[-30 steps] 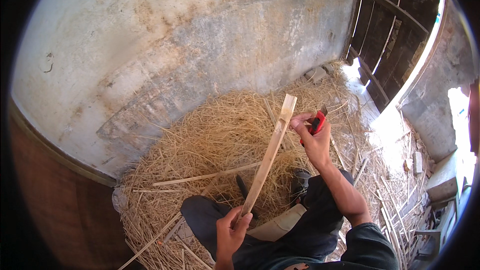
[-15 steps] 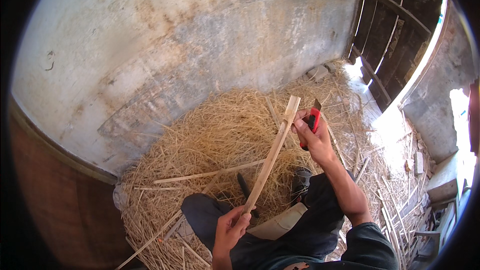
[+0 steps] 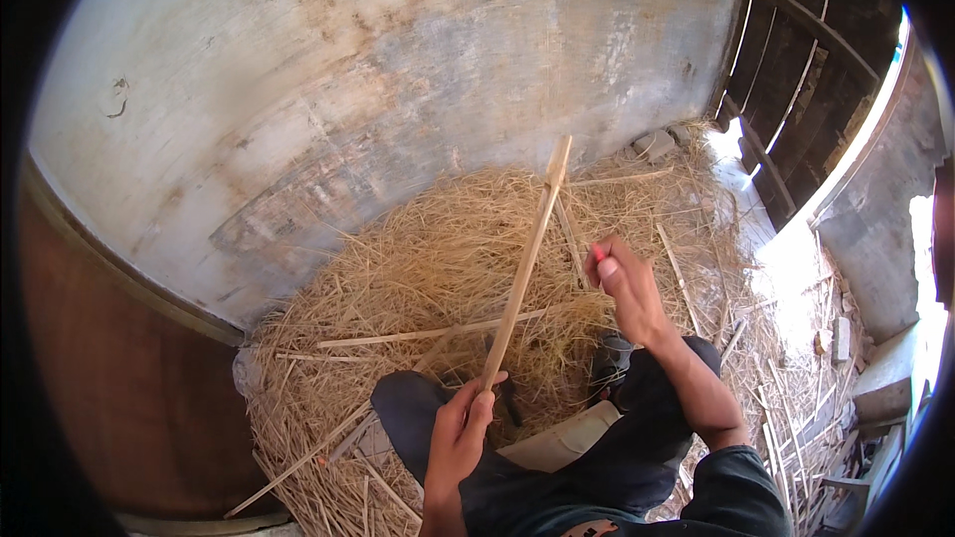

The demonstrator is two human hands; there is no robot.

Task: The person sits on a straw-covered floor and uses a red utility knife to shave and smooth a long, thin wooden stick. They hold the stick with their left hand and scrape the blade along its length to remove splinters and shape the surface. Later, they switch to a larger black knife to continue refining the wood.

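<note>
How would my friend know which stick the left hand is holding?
Find the big pale wall, then the straw heaped at its foot. In front of the straw, a long stick slants up from the left hand. The nearby sticks lie on the straw; only this one is held up.

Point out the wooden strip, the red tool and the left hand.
Wooden strip [image 3: 525,268]: head view, about midway along its length.
Red tool [image 3: 599,253]: head view, on the small red part that shows; the rest is hidden.
Left hand [image 3: 460,435]: head view, on the middle of the hand.
</note>
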